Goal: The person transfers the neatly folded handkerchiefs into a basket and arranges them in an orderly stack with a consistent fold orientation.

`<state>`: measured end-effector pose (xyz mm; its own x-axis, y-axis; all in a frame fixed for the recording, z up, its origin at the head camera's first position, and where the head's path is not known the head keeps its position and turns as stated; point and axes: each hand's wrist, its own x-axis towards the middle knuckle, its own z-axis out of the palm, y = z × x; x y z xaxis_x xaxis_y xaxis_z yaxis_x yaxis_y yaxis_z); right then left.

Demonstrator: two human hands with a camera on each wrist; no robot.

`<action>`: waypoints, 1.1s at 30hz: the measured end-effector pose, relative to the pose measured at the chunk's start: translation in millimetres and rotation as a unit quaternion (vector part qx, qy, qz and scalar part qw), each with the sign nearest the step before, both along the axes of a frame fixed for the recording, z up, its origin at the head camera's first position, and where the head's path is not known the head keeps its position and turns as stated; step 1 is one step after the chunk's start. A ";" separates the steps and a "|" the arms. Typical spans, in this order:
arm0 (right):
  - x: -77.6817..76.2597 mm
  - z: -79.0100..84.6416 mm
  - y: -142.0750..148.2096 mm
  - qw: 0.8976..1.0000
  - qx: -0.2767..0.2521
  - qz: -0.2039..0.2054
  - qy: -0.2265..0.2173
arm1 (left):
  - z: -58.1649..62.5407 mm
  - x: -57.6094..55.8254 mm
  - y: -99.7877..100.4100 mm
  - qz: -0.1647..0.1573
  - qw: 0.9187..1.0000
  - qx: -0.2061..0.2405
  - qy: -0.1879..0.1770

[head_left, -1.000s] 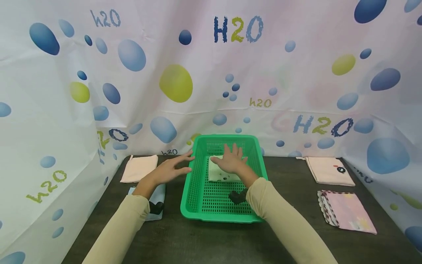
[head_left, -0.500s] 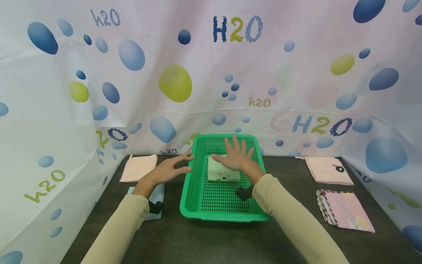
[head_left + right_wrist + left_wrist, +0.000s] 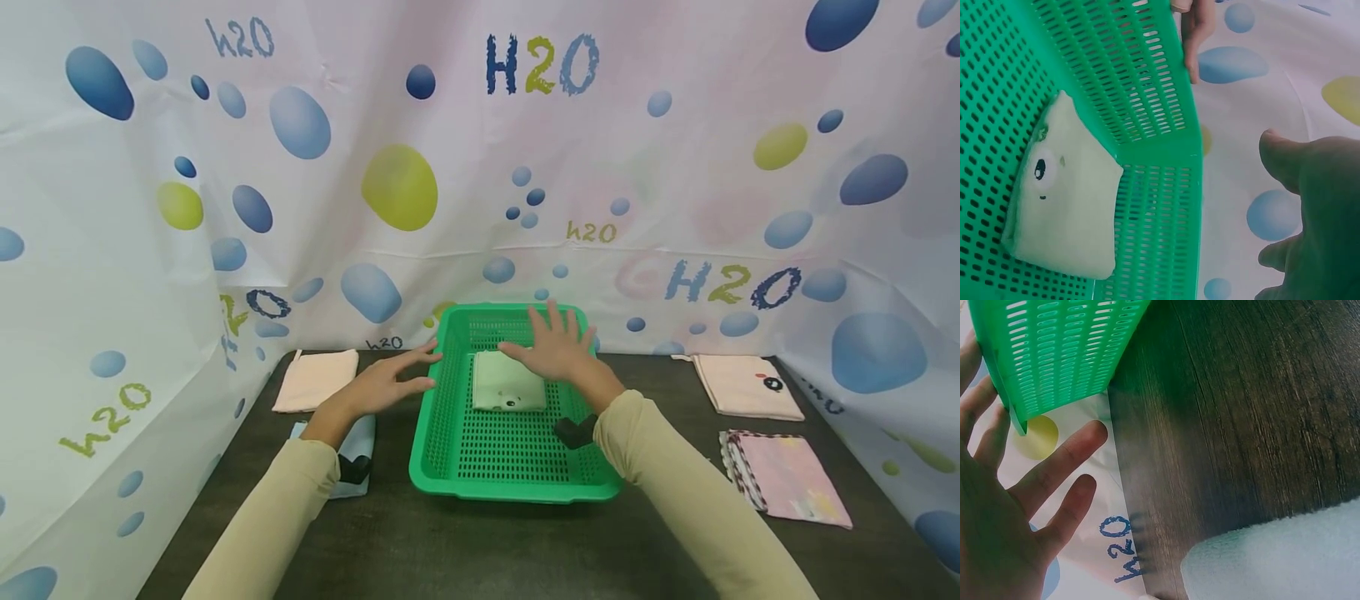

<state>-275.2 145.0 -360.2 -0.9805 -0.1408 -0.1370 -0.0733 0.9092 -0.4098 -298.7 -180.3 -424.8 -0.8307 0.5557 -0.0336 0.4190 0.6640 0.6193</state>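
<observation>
Along the bottom edge of my head feed, two pale tan sleeves point(image 3: 277, 500) angle inward over the dark table point(image 3: 480, 550). Past the left cuff, a blue cloth point(image 3: 363, 437) shows partly hidden by the left wrist, and a pink cloth point(image 3: 802, 475) with a checked edge lies well off to the right. Farther out I see the left hand point(image 3: 378, 387) reaching forward, fingers loosely extended and grasping nothing; its fingertips come to the left rim of the green basket point(image 3: 517, 492), though I cannot tell how firmly they touch. The right hand point(image 3: 562, 354) hovers by the basket's far right corner, fingers and thumb spread wide, released and holding nothing. Inside the basket, toward its far end, lies the folded pale green cloth point(image 3: 510, 383), printed with a small eye. Near the table's far edge, a peach cloth point(image 3: 317, 379) lies left and another right. Behind it all, I read "H2O" and "h2O" on the bubble-printed backdrop point(image 3: 480, 150).
</observation>
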 end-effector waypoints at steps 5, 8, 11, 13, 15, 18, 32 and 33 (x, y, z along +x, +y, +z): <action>1.1 3.6 9.0 1.000 -0.007 -0.001 -0.004 | 0.3 -0.9 -0.1 0.000 1.000 0.004 -0.002; 1.3 3.4 14.2 1.000 -0.011 -0.005 -0.008 | -0.5 -1.7 0.2 -0.001 1.000 0.006 -0.004; 2.0 2.5 19.3 1.000 -0.010 -0.010 -0.008 | -0.8 -1.8 0.6 -0.003 1.000 0.006 -0.003; 2.6 1.6 23.0 1.000 -0.010 -0.014 -0.007 | -0.4 -1.2 0.7 -0.002 1.000 0.005 -0.004; 3.2 0.8 26.9 1.000 -0.010 -0.016 -0.004 | -0.1 -0.9 0.7 -0.002 1.000 0.005 -0.004; 3.9 -0.4 32.3 1.000 -0.010 -0.021 0.000 | -0.6 -0.9 0.2 -0.002 1.000 0.007 -0.003; 11.3 3.7 51.7 0.999 -0.027 -0.027 0.011 | -2.5 -1.4 -0.3 -0.001 1.000 0.011 -0.003; 11.7 4.2 52.5 0.999 -0.028 -0.027 0.012 | -2.6 -1.3 -0.2 -0.001 1.000 0.012 -0.003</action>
<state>-263.5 197.5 -356.0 -0.9897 -0.0952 -0.1072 -0.0358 0.8881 -0.4583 -300.0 -180.5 -427.5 -0.8292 0.5584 -0.0245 0.4173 0.6477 0.6375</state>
